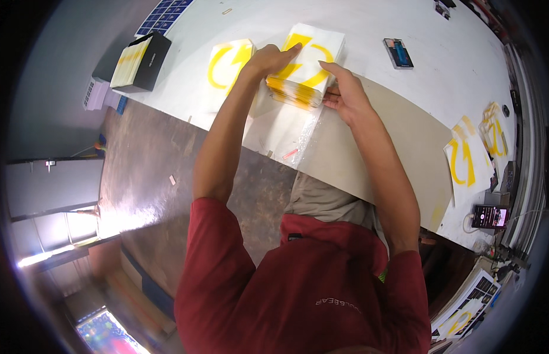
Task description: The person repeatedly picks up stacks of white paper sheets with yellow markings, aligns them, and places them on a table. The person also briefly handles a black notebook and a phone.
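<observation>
A thick stack of white sheets with bold yellow print (310,50) lies on the white table, its layered yellow-and-white near edge facing me. My left hand (275,61) grips the stack's left side, thumb on the top sheet and the other fingers mostly hidden. At the right near corner, my right hand (347,93) closes on the same stack, its thumb on top and the fingertips against the layered side. Just left of my left hand lies a smaller pile of the same white-and-yellow sheets (229,64).
A black box (152,62) packed with sheets stands at the table's left edge. A beige board (386,141) covers the near right. Farther right are a small blue-and-black package (398,53), more yellow-printed sheets (463,159) and a lit phone (490,216) on a cable.
</observation>
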A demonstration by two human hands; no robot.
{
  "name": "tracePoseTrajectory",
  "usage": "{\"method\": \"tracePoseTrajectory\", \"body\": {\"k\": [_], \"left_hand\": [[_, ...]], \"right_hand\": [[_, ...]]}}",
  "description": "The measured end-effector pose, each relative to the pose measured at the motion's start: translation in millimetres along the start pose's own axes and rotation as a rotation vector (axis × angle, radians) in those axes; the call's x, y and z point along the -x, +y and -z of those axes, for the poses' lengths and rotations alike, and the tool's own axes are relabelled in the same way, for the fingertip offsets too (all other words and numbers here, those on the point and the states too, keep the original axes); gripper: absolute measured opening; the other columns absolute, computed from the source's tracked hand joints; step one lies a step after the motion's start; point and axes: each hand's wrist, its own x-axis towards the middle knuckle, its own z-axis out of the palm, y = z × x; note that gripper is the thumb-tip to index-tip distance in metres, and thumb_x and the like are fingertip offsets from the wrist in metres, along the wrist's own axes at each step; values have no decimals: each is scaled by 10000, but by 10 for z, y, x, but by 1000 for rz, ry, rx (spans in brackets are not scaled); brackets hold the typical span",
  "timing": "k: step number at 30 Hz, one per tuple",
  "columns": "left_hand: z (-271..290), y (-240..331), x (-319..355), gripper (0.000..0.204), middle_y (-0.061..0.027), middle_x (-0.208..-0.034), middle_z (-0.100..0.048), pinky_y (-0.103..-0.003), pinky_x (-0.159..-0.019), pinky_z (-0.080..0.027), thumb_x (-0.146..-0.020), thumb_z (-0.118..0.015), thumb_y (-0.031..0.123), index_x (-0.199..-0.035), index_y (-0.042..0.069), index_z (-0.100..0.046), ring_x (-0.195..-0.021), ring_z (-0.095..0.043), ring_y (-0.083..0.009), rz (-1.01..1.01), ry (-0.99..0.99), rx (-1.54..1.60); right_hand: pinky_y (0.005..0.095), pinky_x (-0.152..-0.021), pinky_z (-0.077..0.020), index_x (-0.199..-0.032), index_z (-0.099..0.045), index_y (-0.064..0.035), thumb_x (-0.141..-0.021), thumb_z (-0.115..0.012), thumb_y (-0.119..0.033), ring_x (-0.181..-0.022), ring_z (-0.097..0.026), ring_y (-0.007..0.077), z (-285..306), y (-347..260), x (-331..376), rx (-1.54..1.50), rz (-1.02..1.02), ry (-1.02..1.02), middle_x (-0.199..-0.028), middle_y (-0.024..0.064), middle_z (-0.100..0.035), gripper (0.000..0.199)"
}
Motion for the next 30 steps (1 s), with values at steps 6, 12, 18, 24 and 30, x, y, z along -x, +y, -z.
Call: {"method": "tracePoseTrajectory", "body": {"k": [6,12,18,24,30], "left_hand": [[-134,-11,-94,1106,-291,-1441,-562,-418,-1105,-412,-839,-514,853,-1422,-86,-548,-1327,-565,-350,-5,35,161],[-152,-112,-157,930,-171,-1384,-636,-383,-1044,-453,-856,-583,798,-1454,85,-576,-1242,-612,-261,7,-113,419],[-146,-54,159,759,-94,-1263,-691,-348,-890,-522,-886,-632,710,-1362,119,-629,-1095,-664,-190,23,-251,594],[-390,-19,338,707,-107,-1174,-707,-355,-811,-562,-872,-756,547,-1305,4,-622,-1028,-695,-192,-144,-292,816],[-575,167,616,657,-179,-1091,-716,-298,-777,-574,-833,-861,377,-1223,-89,-610,-935,-720,-197,-291,-136,681]], "right_hand": [[362,-829,-486,-1249,-587,80,-788,-809,-399,-910,-645,242,-72,-24,29,-54,41,1,-1111,150,-658,701],[330,-652,-449,-1128,-636,37,-744,-850,-401,-721,-596,174,24,89,-200,-17,17,32,-956,99,-664,620],[304,-571,-396,-903,-668,-66,-735,-869,-395,-595,-502,128,145,82,-133,-96,-16,4,-763,20,-599,421],[288,-615,-406,-893,-683,-74,-783,-855,-364,-601,-509,126,424,217,52,-105,37,-56,-740,17,-609,354],[290,-792,-487,-1124,-666,22,-880,-807,-268,-916,-643,167,816,394,529,-152,205,-132,-1055,107,-700,404]]}}
